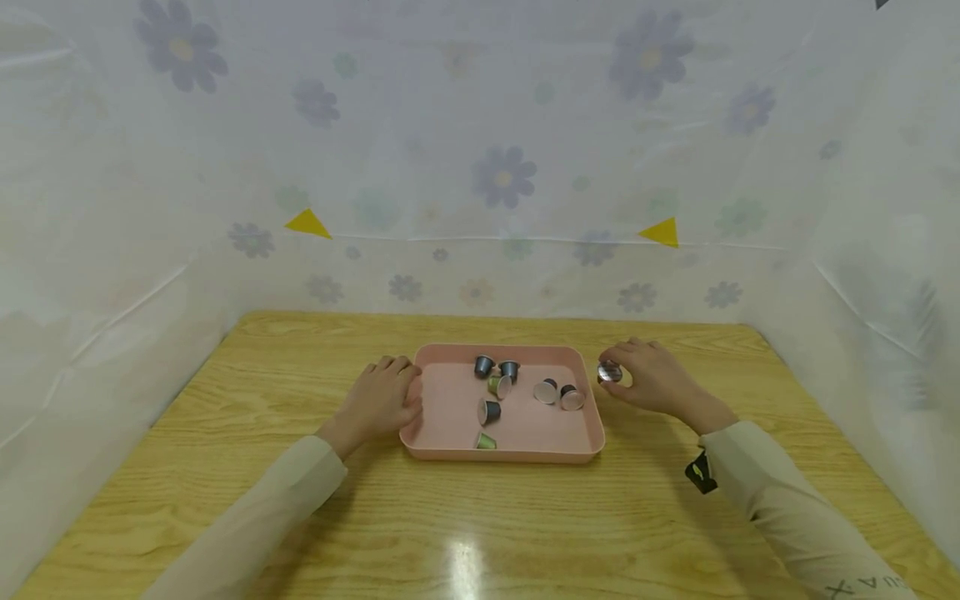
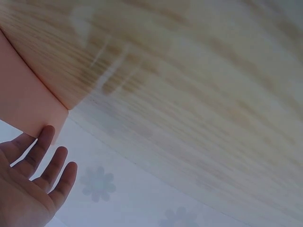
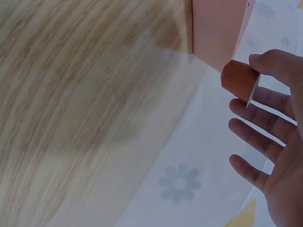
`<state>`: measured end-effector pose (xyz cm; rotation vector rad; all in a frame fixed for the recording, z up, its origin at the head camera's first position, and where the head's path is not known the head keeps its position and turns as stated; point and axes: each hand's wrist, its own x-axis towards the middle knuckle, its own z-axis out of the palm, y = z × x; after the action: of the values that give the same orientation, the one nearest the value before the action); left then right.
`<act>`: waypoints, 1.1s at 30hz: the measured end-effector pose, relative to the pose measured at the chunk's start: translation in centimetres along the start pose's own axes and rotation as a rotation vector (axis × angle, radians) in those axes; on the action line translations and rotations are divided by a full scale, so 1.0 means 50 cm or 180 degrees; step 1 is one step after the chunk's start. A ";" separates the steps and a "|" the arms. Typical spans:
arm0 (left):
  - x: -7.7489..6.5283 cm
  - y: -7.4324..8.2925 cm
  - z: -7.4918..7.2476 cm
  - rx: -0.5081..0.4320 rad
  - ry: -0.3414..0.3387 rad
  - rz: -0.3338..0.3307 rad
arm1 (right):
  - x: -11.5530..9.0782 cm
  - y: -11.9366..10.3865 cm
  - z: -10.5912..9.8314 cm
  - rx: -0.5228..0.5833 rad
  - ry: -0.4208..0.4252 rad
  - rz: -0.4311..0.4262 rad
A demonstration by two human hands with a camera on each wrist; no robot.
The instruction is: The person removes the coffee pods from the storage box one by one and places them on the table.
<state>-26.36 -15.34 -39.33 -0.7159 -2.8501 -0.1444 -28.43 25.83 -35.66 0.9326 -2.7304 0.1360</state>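
Your right hand (image 1: 651, 377) pinched a brown capsule (image 3: 240, 81) between thumb and fingertips, the grip only as wide as the rim, with the other fingers spread apart and slightly bent. The capsule was a smooth, tapered cup with a thin flange, held just beyond the right end of the pink tray (image 1: 450, 408), over the wood-grained tabletop (image 1: 360, 533). Its long axis ran from the narrow end, which pointed away from your palm, to the lidded end, which faced your palm; from the head view, the shiny lid was turned up towards you. Your left hand (image 1: 378, 398) lay relaxed at the tray's left rim, fingers apart and gently bent, one fingertip against the wall. The tray was a shallow, matte rectangle with rounded corners. Inside, five dark capsules (image 1: 491, 412) and two green capsules (image 1: 496, 386) lay loosely scattered, some with pale round lids showing; the nearest green one was partly hidden by the front wall.
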 end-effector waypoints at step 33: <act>0.003 -0.001 0.002 -0.0018 -0.0034 -0.0007 | -0.011 0.045 0.057 0.0013 -0.0336 0.0326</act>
<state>-26.51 -15.30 -39.39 -0.7169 -2.8618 -0.1493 -29.96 27.46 -38.56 0.8231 -2.8771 0.1141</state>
